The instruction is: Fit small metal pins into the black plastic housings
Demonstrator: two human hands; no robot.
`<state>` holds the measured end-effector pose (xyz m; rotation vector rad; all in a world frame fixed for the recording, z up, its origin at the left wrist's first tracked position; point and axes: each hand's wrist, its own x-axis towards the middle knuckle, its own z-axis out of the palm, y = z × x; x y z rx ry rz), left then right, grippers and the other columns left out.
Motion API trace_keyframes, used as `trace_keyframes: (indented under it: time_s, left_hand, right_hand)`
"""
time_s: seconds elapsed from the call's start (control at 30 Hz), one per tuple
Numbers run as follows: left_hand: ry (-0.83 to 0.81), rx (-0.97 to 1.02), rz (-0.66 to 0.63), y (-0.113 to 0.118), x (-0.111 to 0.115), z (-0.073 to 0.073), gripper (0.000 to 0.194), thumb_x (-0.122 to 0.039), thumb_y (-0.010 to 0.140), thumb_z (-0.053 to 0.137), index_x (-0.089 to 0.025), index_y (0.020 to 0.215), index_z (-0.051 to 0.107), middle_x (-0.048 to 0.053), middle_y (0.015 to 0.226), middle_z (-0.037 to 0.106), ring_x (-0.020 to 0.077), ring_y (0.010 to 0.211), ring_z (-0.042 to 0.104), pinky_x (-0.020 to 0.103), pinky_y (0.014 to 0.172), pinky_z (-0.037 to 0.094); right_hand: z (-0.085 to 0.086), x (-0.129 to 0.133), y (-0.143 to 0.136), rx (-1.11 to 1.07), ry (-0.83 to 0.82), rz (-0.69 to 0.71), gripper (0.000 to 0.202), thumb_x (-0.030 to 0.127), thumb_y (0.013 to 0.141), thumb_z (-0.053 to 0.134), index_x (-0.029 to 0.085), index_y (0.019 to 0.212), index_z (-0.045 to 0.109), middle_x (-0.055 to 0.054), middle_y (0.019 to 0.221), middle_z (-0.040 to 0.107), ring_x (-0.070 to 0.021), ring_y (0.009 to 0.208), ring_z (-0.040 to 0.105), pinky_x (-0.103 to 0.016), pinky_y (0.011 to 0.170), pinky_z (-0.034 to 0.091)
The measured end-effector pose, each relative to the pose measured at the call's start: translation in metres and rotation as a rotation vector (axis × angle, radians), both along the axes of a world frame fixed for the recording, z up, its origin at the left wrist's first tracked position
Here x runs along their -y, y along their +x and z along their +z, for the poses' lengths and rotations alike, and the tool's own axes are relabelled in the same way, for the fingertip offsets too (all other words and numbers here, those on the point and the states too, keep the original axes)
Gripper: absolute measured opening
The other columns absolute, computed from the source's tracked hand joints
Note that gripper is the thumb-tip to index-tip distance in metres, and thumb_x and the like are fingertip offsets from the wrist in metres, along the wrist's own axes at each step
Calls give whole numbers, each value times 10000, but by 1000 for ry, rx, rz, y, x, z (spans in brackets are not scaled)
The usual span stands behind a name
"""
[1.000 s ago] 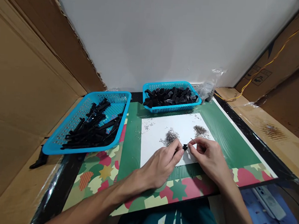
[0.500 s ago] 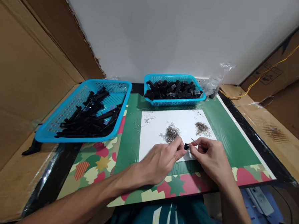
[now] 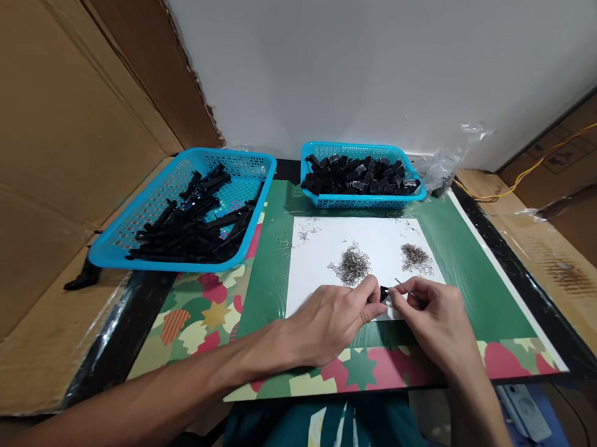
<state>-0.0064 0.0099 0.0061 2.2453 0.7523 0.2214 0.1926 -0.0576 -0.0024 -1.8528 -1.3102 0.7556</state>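
Note:
My left hand [image 3: 341,316] is closed in a pinch around a small black plastic part [image 3: 383,293], most of it hidden by my fingers. Close against its right end, my right hand [image 3: 431,314] grips a thin metal rod [image 3: 403,286] that pokes up and left past my fingertips. Whether a smaller piece sits between the right fingertips I cannot make out. Both hands rest low over a white sheet [image 3: 311,264]. Just beyond the left fingers lies a pile of small metal springs or clips [image 3: 353,265]; a second, darker pile [image 3: 417,257] lies beyond the right hand.
A blue basket [image 3: 176,266] of long black parts stands at the left. Another blue basket [image 3: 364,201] with short black pieces sits at the back, beside a clear plastic bag [image 3: 441,171]. Cardboard [image 3: 57,137] walls the left side. A power strip [image 3: 525,412] is below right.
The whole view has shifted, so the table and hands appear farther right. Both hands keep the same hold, with little visible movement between them.

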Motion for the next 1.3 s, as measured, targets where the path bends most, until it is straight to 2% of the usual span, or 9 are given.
trace_keyframes:
  time_s: [0.33,0.47,0.6,0.67,0.83,1.0,1.1,1.2,1.3]
  left_hand:
    - [27,-10,-11,-1,-1,-1,280,-439,1163,293,-246,1073,475,-41,697,555,189,581,549,305,586,332]
    - [32,-8,-16,-1,-1,-2,246,-407,1162,292,-247,1083,462,-41,691,543,191,579,547,300,586,323]
    - [43,-31,-4,0,-1,-4,241,-406,1161,281,-249,1090,449,-34,703,559,200,582,553,304,586,319]
    - [56,-32,-8,-1,-1,-5,243,-408,1161,279,-250,1094,450,-30,712,567,208,602,577,306,591,321]
    - [70,-47,-16,-2,-1,-2,257,-420,1158,278,-250,1082,454,-21,716,584,223,614,606,309,599,343]
    - [73,-37,-20,-3,0,0,238,-411,1155,293,-250,1087,453,-19,695,594,226,605,613,310,604,362]
    - [94,-25,-29,-3,0,-3,245,-413,1156,296,-246,1084,460,-11,711,620,222,607,625,310,603,369]
    - [129,-29,-56,-3,1,-7,252,-418,1159,292,-241,1101,462,-3,739,650,224,622,644,307,600,375]
    - [163,-43,-79,-2,1,-9,236,-408,1160,306,-237,1116,462,13,790,688,234,663,674,306,605,383]
  right_hand:
    - [-7,2,-3,73,-5,-16,335,472,873,648,180,730,727,35,520,492,-135,495,421,-273,500,296]
    - [-11,5,-4,121,31,-16,324,451,892,648,204,682,655,45,533,479,-130,508,421,-274,520,302]
    - [-8,2,-2,155,54,50,363,422,901,641,214,614,565,48,524,454,-122,506,398,-278,520,281]
    - [-4,1,1,166,46,99,385,420,918,637,208,600,584,43,517,449,-125,508,388,-284,517,274]
    - [1,4,11,132,-11,151,351,440,959,628,166,862,825,-3,584,620,-154,532,468,-285,517,338]
    - [0,11,19,57,96,10,439,520,1014,590,166,999,849,-32,667,677,-182,573,567,-286,535,409]
    - [0,12,19,0,218,-34,473,516,1085,485,189,1152,820,-42,783,685,-200,706,633,-297,642,477]
    - [0,10,16,17,305,-18,444,489,1099,481,209,1109,825,-67,953,708,-212,880,659,-311,756,494]
    - [-4,6,11,13,263,-19,427,490,1088,516,202,1031,826,-18,774,637,-170,684,582,-286,616,439]
